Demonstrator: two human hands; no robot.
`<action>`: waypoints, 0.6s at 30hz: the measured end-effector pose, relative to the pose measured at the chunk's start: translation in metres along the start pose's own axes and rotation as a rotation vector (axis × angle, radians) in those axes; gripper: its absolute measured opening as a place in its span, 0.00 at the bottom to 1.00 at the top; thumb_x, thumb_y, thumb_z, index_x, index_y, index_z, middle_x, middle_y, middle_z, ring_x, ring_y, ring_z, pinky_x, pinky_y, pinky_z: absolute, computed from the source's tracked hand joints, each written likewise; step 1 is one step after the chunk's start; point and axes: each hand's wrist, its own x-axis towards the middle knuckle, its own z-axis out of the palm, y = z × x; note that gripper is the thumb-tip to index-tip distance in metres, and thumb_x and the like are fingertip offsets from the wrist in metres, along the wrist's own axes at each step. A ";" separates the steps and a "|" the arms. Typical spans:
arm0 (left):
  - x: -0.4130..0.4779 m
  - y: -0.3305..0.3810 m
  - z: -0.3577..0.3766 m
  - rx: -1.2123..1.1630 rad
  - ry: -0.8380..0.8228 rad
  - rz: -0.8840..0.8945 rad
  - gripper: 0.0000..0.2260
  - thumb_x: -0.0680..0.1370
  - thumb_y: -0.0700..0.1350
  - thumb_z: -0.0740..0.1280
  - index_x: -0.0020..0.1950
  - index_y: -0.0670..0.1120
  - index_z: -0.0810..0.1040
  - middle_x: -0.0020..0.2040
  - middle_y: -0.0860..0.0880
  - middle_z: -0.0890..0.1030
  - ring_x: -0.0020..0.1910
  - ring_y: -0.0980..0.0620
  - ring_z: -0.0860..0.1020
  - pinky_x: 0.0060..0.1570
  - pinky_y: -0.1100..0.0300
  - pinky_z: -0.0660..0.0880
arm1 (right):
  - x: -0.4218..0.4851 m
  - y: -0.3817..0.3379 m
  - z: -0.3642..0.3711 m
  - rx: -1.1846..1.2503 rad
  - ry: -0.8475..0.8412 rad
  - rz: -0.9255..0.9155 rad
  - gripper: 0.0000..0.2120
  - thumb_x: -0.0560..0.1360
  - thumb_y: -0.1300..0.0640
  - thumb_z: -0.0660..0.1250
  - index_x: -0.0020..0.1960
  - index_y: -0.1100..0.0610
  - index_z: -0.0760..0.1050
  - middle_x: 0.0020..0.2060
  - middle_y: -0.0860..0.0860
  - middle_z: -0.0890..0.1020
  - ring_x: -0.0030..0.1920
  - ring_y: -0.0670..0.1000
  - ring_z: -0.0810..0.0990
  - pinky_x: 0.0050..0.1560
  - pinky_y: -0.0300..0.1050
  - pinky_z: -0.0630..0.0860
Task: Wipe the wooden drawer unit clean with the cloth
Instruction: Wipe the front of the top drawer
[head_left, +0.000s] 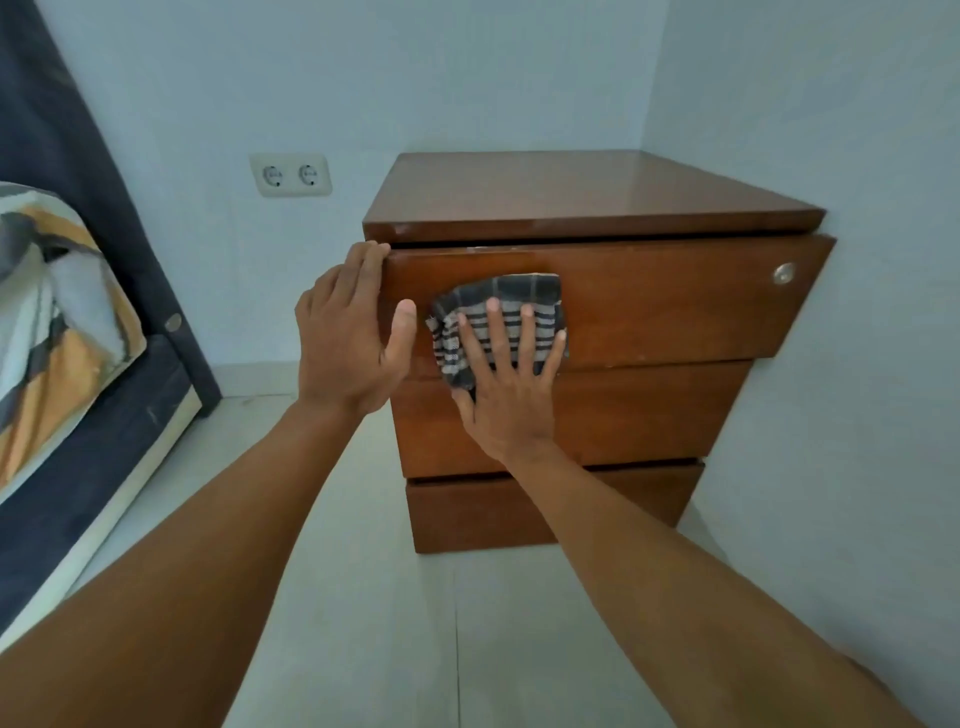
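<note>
The wooden drawer unit (649, 415) stands in the room's corner, brown, with three drawer fronts and a round lock at the top drawer's right end. A dark checked cloth (498, 301) lies flat against the left part of the top drawer front (675, 306). My right hand (506, 384) presses the cloth onto the wood with fingers spread. My left hand (348, 338) grips the left edge of the top drawer, fingers around the side and thumb on the front. The top drawer sticks out slightly beyond the ones below.
A bed (78, 395) with a dark frame and a patterned cover stands at the left. A double wall socket (290, 175) sits on the back wall. Pale floor tiles (363, 597) run between bed and unit. The right wall lies close beside the unit.
</note>
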 end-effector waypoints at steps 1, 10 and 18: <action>-0.001 0.002 0.000 0.002 0.005 -0.007 0.30 0.81 0.60 0.52 0.79 0.45 0.65 0.76 0.45 0.70 0.72 0.42 0.70 0.70 0.40 0.66 | -0.004 0.013 0.000 -0.015 -0.001 0.022 0.40 0.77 0.35 0.58 0.82 0.44 0.41 0.82 0.53 0.43 0.80 0.62 0.40 0.73 0.77 0.48; -0.001 0.002 0.006 0.045 0.011 -0.004 0.30 0.81 0.61 0.53 0.79 0.47 0.63 0.76 0.46 0.69 0.72 0.43 0.70 0.70 0.42 0.66 | -0.019 0.132 -0.021 -0.023 -0.018 0.321 0.42 0.79 0.34 0.55 0.82 0.48 0.36 0.81 0.58 0.41 0.79 0.71 0.43 0.71 0.79 0.51; -0.001 0.001 0.008 0.074 0.017 -0.019 0.30 0.81 0.62 0.53 0.79 0.47 0.62 0.77 0.45 0.69 0.72 0.42 0.70 0.71 0.41 0.66 | -0.023 0.214 -0.052 -0.016 0.006 0.457 0.38 0.79 0.49 0.62 0.82 0.52 0.47 0.82 0.60 0.49 0.78 0.73 0.48 0.73 0.72 0.61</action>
